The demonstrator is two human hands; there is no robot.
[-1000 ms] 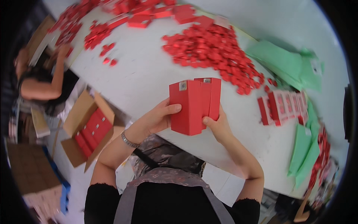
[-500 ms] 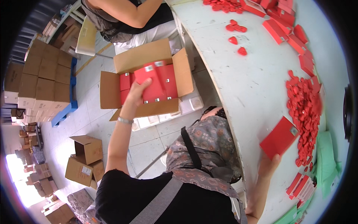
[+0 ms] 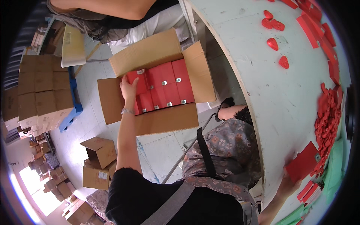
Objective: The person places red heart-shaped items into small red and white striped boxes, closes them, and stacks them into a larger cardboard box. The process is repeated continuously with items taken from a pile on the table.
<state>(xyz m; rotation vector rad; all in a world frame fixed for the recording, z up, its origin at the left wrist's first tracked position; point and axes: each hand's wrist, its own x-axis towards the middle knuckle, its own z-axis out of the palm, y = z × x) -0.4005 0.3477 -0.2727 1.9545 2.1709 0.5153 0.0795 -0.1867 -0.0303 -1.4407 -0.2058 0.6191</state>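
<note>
An open cardboard carton stands left of the table, filled with rows of flat red boxes bearing small white labels. My left hand is at its far left corner, fingers and thumb closed around a red box that sits slightly higher than the others. Over the table on the right, my right hand grips another red box by its near edge. Beside that box lies a long heap of small red heart-shaped pieces.
Several red hearts lie on the white table, with more red boxes along its far right. Green bags lie at the right edge. A co-worker's arm shows at the top. Stacked cartons and empty cartons stand left.
My left hand has carried its red box left and down into the carton's far left corner. My right hand still holds its box, now nearer me. The view has shifted.
</note>
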